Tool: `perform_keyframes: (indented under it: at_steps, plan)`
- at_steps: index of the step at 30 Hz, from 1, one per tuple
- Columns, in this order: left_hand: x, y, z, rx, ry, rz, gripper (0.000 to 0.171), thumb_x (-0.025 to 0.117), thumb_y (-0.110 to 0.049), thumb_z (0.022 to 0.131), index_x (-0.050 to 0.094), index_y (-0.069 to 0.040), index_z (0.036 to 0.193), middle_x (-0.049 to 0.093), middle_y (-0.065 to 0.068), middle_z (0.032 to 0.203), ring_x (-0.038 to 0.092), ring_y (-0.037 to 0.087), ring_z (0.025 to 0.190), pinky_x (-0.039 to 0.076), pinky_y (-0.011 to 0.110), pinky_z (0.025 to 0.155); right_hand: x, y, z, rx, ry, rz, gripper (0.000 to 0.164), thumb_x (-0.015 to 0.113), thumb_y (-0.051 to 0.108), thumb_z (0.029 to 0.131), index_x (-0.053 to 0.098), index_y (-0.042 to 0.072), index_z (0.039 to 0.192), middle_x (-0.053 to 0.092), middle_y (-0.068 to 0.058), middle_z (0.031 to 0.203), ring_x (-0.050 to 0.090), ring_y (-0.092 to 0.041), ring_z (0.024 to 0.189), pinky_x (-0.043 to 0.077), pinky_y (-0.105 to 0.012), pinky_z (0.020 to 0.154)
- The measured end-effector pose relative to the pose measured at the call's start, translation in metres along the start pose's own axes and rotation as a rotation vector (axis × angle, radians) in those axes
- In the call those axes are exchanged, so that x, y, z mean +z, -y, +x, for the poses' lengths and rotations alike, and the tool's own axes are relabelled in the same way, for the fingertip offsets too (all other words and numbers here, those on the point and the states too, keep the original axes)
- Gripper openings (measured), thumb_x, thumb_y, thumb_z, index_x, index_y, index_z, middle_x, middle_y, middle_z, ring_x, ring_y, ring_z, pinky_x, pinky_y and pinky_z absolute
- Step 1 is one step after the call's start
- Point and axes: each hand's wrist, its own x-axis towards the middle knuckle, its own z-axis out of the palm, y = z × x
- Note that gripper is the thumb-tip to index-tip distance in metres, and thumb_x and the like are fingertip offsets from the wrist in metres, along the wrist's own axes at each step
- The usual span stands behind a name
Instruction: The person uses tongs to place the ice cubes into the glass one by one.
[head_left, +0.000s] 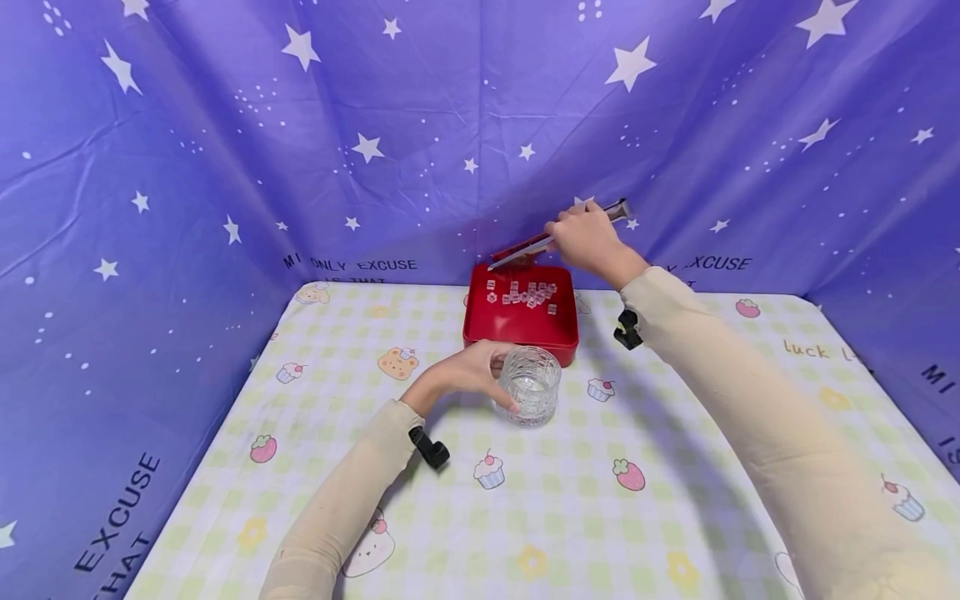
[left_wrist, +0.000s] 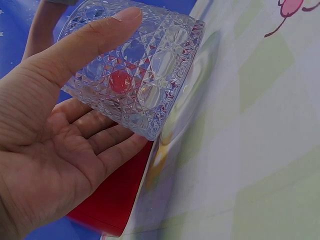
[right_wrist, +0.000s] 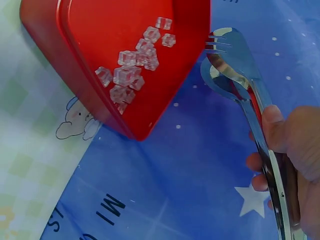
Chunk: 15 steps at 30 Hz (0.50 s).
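My left hand [head_left: 472, 371] grips a clear cut-glass tumbler [head_left: 534, 383] that stands by the near side of the red tin [head_left: 480, 327]. In the left wrist view the thumb lies across the tumbler's side [left_wrist: 165, 60], with the fingers around behind it. Metal serving tongs [right_wrist: 255, 120], with one fork end and one spoon end, are held in my right hand [head_left: 588, 237]. Their ends are apart and sit right at the tin's far rim. Several clear ice-like cubes [right_wrist: 127, 75] lie scattered inside the tin.
A checked tablecloth [head_left: 555, 508] with cupcake and strawberry prints covers the table. Behind the tin hangs a blue star-patterned curtain [head_left: 450, 100], close to the table's back edge; more curtain runs along both sides.
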Motion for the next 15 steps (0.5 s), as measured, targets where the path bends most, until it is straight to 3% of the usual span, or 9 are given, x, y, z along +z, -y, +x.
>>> perform_keyframes:
  at_steps: [4, 9, 15]
  plan:
    - [-0.001, 0.0, 0.0, 0.004, 0.002, 0.013, 0.082, 0.093, 0.0, 0.066, 0.06, -0.008, 0.141, 0.068, 0.005, 0.136, 0.061, 0.015, 0.129, 0.045, 0.026, 0.115, 0.004, 0.005, 0.003, -0.012, 0.01, -0.014, 0.021, 0.069, 0.023, 0.095, 0.074, 0.005, 0.105, 0.073, -0.018, 0.097, 0.067, -0.038, 0.098, 0.05, -0.055, 0.099]
    - [-0.001, 0.0, 0.0, 0.003, 0.006, 0.003, 0.081, 0.092, 0.001, 0.067, 0.059, -0.007, 0.141, 0.068, 0.006, 0.136, 0.061, 0.015, 0.128, 0.046, 0.025, 0.114, 0.008, 0.014, 0.005, -0.011, 0.042, -0.011, 0.02, 0.069, 0.024, 0.096, 0.074, 0.007, 0.105, 0.074, -0.017, 0.099, 0.067, -0.037, 0.099, 0.05, -0.051, 0.09]
    - [0.0, 0.0, 0.0, 0.014, 0.013, 0.009, 0.081, 0.092, 0.001, 0.067, 0.059, -0.006, 0.141, 0.067, 0.008, 0.136, 0.061, 0.019, 0.129, 0.046, 0.026, 0.114, 0.016, 0.025, 0.009, -0.011, 0.08, -0.015, 0.016, 0.068, 0.023, 0.096, 0.074, 0.008, 0.1, 0.074, -0.015, 0.099, 0.066, -0.036, 0.097, 0.05, -0.049, 0.089]
